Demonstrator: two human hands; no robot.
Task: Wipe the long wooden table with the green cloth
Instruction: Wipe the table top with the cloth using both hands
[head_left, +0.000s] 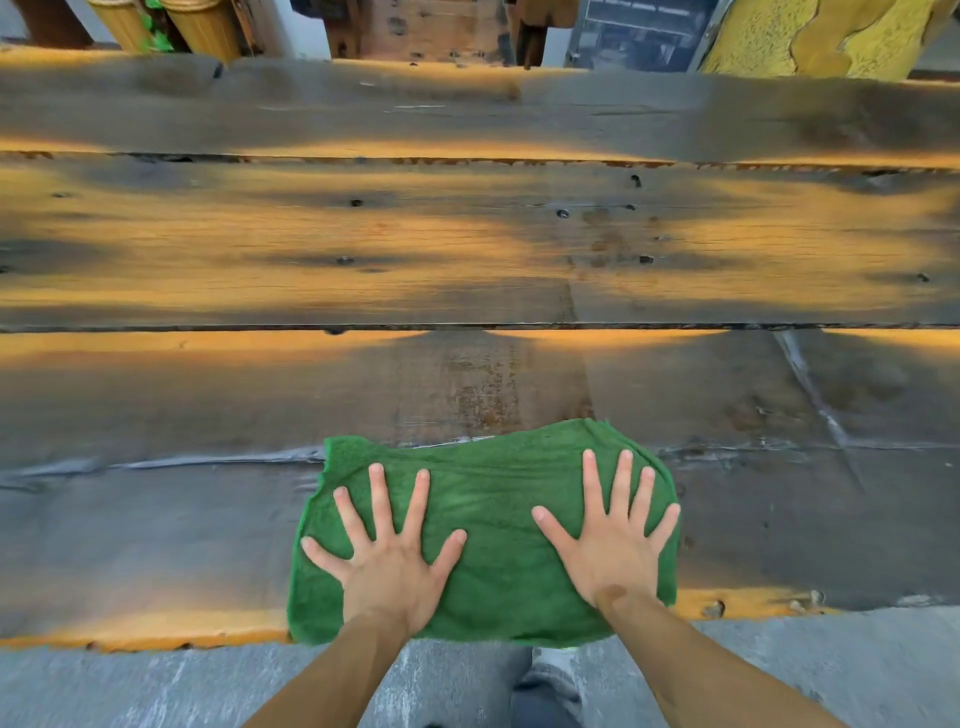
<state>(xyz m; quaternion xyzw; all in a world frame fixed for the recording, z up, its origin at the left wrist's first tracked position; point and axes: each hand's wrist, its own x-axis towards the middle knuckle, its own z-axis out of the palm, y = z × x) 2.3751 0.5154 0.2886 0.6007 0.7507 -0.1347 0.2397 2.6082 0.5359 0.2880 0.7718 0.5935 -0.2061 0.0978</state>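
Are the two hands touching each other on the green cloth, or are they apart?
Apart. The head view shows the left hand and the right hand both pressed flat on the cloth, with a wide strip of green between their thumbs.

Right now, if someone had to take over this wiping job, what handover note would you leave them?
Left hand: flat, fingers spread, pressing on the left half of the green cloth.
Right hand: flat, fingers spread, pressing on the right half of the cloth.
Cloth: spread out on the nearest plank of the long wooden table, its near edge hanging slightly over the table's front edge.
Done: I cannot tell for sure; faint streaks show on the near plank to either side of the cloth, which may be from wiping.
Left: probably the middle and far planks, which the cloth does not cover.
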